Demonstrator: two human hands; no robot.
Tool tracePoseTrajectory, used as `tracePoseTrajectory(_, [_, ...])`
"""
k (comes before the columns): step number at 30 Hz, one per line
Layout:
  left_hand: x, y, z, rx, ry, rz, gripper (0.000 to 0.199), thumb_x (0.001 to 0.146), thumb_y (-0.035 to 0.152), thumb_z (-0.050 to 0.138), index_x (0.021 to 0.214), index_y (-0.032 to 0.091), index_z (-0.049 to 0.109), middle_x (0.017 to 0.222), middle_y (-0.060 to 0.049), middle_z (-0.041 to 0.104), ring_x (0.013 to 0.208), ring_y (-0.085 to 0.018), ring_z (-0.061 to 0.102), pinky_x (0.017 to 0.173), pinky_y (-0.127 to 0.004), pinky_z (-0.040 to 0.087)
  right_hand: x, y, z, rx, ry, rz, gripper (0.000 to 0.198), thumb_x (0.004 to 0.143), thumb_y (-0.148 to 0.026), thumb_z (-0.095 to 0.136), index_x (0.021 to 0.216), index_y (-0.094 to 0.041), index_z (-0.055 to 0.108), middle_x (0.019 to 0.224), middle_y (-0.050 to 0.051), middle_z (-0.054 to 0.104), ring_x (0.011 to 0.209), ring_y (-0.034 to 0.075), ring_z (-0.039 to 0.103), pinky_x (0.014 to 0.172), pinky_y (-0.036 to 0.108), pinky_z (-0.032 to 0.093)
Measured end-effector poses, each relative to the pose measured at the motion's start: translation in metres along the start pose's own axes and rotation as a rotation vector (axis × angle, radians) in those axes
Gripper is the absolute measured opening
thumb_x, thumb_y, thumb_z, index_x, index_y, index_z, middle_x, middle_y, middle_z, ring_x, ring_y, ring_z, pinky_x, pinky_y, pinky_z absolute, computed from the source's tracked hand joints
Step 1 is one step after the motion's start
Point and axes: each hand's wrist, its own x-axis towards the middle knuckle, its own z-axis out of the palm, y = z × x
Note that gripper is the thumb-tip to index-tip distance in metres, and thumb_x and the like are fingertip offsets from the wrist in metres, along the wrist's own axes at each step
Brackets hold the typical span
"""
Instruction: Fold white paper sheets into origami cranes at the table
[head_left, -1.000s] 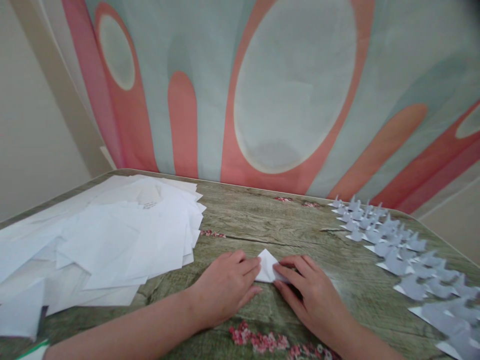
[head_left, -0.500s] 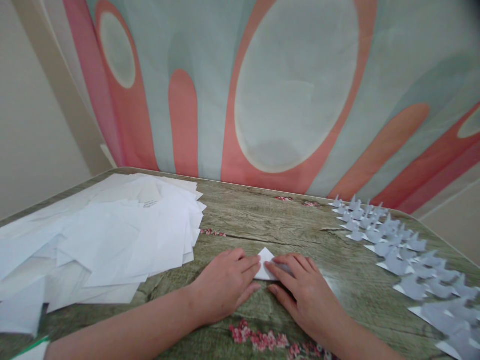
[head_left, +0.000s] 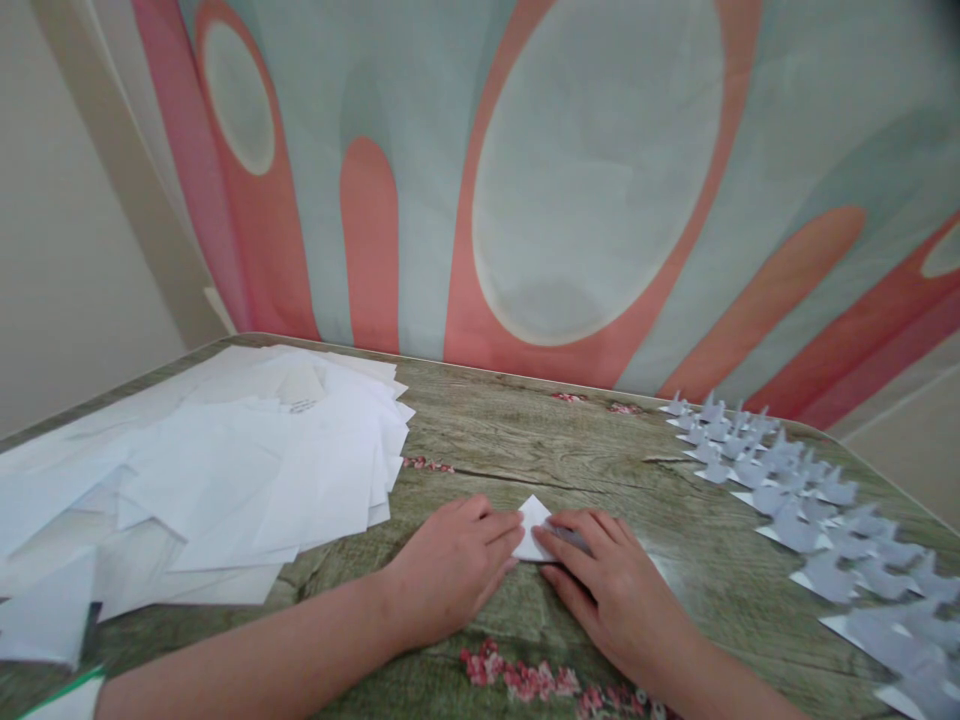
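Note:
A small folded piece of white paper [head_left: 533, 530] lies on the table with one corner pointing away from me. My left hand [head_left: 454, 560] presses its left edge, fingers close together. On the other side, my right hand [head_left: 600, 565] has its fingertips on the right part of the paper, the thumb near the lower edge. Both hands cover the paper's side corners, so only its middle shows. Each hand holds the paper down against the wood-grain tabletop.
A spread heap of white paper sheets [head_left: 247, 480] covers the table's left side. Several folded white paper figures [head_left: 795, 510] stand in rows along the right. The wood-patterned table [head_left: 480, 410] meets a pink and grey-green patterned backdrop [head_left: 420, 250] at its far edge.
The hands and the folded paper stay nearly in place. My left thumb has drawn up slightly closer to the other fingers. The view shifts a little.

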Motion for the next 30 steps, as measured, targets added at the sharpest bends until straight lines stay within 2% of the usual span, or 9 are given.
tracePoseTrajectory(5, [0.0,0.001,0.0,0.007,-0.007,-0.001,0.026,0.089,0.022,0.044,0.113,0.015,0.054,0.118,-0.006,0.057,0.092,-0.017,0.053,0.081,-0.032,0.042,-0.002,0.003,0.004,0.004,0.015,-0.025,0.026,0.086,-0.018,0.048,0.109,-0.023,0.059,0.104,0.009,0.059,0.094,0.022,0.054,0.079,0.04,0.047])
tracePoseTrajectory(12, [0.0,0.002,0.0,-0.019,-0.021,0.008,0.026,0.091,0.02,0.04,0.113,0.015,0.053,0.116,-0.005,0.058,0.095,-0.017,0.053,0.082,-0.032,0.041,-0.004,0.0,0.005,0.006,0.019,-0.015,0.025,0.087,-0.019,0.047,0.109,-0.021,0.06,0.113,0.008,0.058,0.102,0.023,0.052,0.084,0.042,0.046])
tracePoseTrajectory(21, [0.003,0.001,-0.004,-0.048,-0.019,-0.005,0.024,0.089,0.02,0.044,0.109,0.018,0.055,0.11,-0.004,0.061,0.091,-0.018,0.054,0.082,-0.032,0.041,-0.004,0.002,0.006,-0.022,0.035,-0.038,0.028,0.086,-0.017,0.048,0.112,-0.02,0.06,0.114,0.007,0.06,0.102,0.023,0.054,0.086,0.041,0.048])
tracePoseTrajectory(30, [0.027,-0.008,-0.017,-0.135,-0.15,-0.03,0.022,0.089,0.03,0.045,0.1,0.019,0.06,0.099,-0.003,0.062,0.092,-0.018,0.056,0.083,-0.029,0.043,-0.001,0.011,0.004,0.044,-0.006,-0.002,0.026,0.086,-0.02,0.05,0.111,-0.019,0.058,0.115,0.007,0.059,0.107,0.022,0.05,0.091,0.04,0.045])
